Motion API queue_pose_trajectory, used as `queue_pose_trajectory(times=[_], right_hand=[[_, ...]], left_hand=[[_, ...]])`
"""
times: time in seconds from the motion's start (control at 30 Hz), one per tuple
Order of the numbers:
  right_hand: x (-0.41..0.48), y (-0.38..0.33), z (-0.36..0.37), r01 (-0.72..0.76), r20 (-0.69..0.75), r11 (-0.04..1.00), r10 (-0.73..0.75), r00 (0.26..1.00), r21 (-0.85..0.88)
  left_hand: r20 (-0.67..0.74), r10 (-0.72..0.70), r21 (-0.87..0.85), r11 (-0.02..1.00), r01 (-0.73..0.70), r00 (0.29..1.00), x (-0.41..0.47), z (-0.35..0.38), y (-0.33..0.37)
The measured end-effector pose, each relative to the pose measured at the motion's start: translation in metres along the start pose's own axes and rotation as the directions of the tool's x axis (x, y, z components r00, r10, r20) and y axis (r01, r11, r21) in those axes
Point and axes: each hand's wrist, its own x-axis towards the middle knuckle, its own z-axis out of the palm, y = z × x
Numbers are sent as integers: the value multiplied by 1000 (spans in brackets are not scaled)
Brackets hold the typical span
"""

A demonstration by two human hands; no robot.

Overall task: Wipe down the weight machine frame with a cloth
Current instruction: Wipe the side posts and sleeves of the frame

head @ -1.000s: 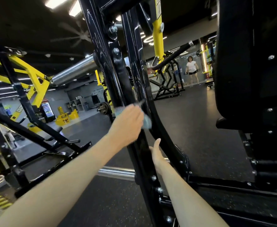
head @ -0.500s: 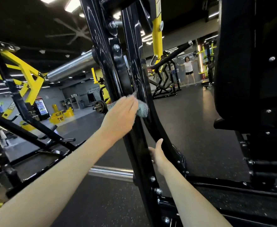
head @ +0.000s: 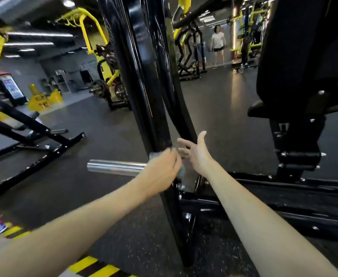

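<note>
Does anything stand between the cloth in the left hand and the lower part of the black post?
Nothing visible does. The left hand holds the cloth on the black post, which runs free below to the floor. The chrome bar sticks out leftward, off that path; the right hand hovers open nearby.

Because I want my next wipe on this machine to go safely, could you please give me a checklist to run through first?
1. Cloth gripped in the left hand: ok.
2. Cloth pressed against the black upright, level with the chrome peg: ok.
3. Right hand free: open, fingers spread, holding nothing: ok.
4. Right hand clear of the curved bar: cannot tell, the picture is blurred there.
5. Lower part of the upright already clean: cannot tell.
6. Other person well away across the floor: ok.
</note>
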Motion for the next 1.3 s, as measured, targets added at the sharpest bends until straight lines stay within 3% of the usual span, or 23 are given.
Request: queue_pose_trajectory(times=[0.1, 0.17, 0.27, 0.37, 0.5, 0.57, 0.63, 0.7, 0.8, 0.87, 1.0, 1.13, 1.3], right_hand=[[-10, 24, -17, -33, -89, 999, 31, 996, -21], [-13, 40, -22, -72, -108, 996, 66, 992, -53], [-17, 50, -20, -86, -111, 991, 74, 991, -104], [-17, 62, -23, -87, -128, 981, 65, 990, -171], [-23, 84, -20, -172, -190, 903, 103, 976, -395], [-29, 91, -16, -166, -237, 827, 41, 971, -538], [-31, 97, -16, -91, -181, 779, -29, 983, -620], [-38, 102, -14, -56, -88, 761, -1, 996, -647], [-47, 102, -13, -33, -26, 670, 21, 999, -741], [-48, 99, -15, -33, -27, 635, 19, 999, -772], [-46, 103, -15, -33, -75, 585, -47, 996, -811], [-47, 101, -14, -44, -91, 614, -46, 995, -788], [-47, 100, -16, -66, -98, 660, -12, 995, -748]], left_hand=[[-193, -258, -54, 966, 252, 947, 20, -14, -52], [-241, -315, -20, 947, 320, 918, 31, -10, -58], [-212, -210, 28, 975, 221, 954, 40, 3, -21], [-97, -55, 40, 997, 59, 994, 24, 25, 37], [-122, -106, -50, 994, 100, 987, 0, 32, 63], [-137, -100, -122, 989, 83, 986, -12, 31, 65], [-187, -32, -116, 993, 10, 982, -32, 39, 71], [-190, 61, -75, 994, -76, 980, -54, 43, 79], [-196, 83, 0, 996, -85, 977, -45, 41, 85], [-169, 84, 53, 996, -76, 982, -30, 28, 89], [32, 136, 179, 974, -140, 990, -50, 15, 92], [15, 158, 335, 930, -153, 987, -48, 22, 89], [71, 96, 97, 990, -103, 993, -27, 9, 94]])
